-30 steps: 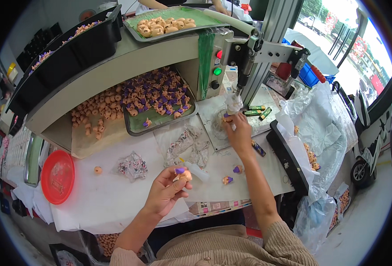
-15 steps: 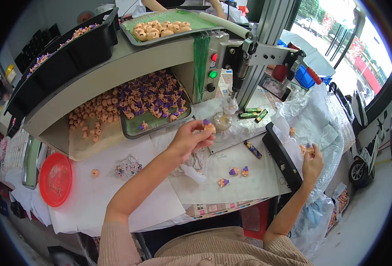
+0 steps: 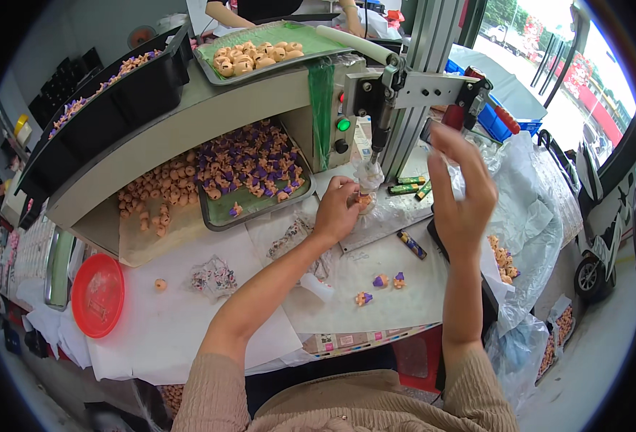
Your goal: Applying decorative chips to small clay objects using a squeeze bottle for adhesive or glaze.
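Note:
My left hand point(image 3: 338, 210) is closed at the press's lower holder, its fingertips pinching a small peach toy figure point(image 3: 365, 203). Right above that figure hangs the press ram point(image 3: 381, 133), its tip wrapped in clear plastic. My right hand point(image 3: 465, 191) is raised beside the metal column, fingers stretched up and apart, slightly blurred, with nothing visible in it. A hand press lever with a red grip point(image 3: 508, 121) lies beyond it, to the right. Three peach-and-purple figures point(image 3: 381, 281) lie on the paper in front of the press.
A tray point(image 3: 220, 225) of purple-and-peach figures stands under the shelf, beside loose peach heads point(image 3: 161, 183). Left are a red dish point(image 3: 98, 295) and a black bin point(image 3: 102, 119). Green-labelled sticks point(image 3: 404, 189) lie by the press; more figures point(image 3: 503, 261) sit right. Another person's arm point(image 3: 228, 14) shows behind.
My left hand has moved forward and right, bringing the figure to the press holder. My right hand has left the figures at the right and risen toward the column, letting go of what it touched.

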Demonstrator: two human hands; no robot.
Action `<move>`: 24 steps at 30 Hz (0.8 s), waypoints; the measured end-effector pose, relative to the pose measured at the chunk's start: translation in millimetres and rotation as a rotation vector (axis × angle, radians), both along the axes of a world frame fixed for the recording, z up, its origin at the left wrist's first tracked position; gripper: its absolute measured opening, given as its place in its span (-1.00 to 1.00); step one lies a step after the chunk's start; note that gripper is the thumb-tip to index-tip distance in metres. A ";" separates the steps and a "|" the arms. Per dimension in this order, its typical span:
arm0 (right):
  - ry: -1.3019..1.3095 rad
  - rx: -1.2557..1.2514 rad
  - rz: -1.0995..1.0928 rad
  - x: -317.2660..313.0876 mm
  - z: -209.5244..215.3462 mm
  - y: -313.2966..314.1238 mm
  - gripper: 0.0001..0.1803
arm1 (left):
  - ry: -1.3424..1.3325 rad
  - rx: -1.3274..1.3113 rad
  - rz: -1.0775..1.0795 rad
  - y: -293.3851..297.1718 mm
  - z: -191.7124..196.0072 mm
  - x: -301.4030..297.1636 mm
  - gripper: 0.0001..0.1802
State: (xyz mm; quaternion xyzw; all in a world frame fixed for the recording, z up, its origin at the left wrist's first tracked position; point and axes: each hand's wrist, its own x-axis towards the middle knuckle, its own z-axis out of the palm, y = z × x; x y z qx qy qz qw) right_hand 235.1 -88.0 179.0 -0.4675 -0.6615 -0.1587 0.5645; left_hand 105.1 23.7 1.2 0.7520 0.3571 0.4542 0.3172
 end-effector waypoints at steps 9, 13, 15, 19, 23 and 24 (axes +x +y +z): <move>0.239 -0.427 0.225 0.2 96.3 105.7 -0.46 | -0.022 -0.050 -0.028 -5.2 8.0 8.1 -0.60; 0.473 0.094 0.631 -6.9 96.3 35.3 -0.62 | -0.024 -0.026 0.032 -2.3 1.1 -0.9 -0.49; 0.341 0.132 0.854 -3.0 67.9 -1.4 -0.68 | -0.041 0.055 0.055 -0.5 -1.1 -3.1 -0.46; 0.170 0.228 0.443 7.0 -3.4 -13.9 -0.72 | -0.139 -0.332 -0.007 -7.5 16.0 -32.4 -0.53; 0.466 -0.014 0.145 -26.5 -58.7 -34.4 -0.70 | -0.854 -1.081 -0.348 -29.8 34.7 -98.1 -0.68; 0.322 -0.233 0.092 -33.7 -72.7 -41.0 -0.69 | -0.853 -1.083 -0.340 -35.6 30.2 -110.0 -0.68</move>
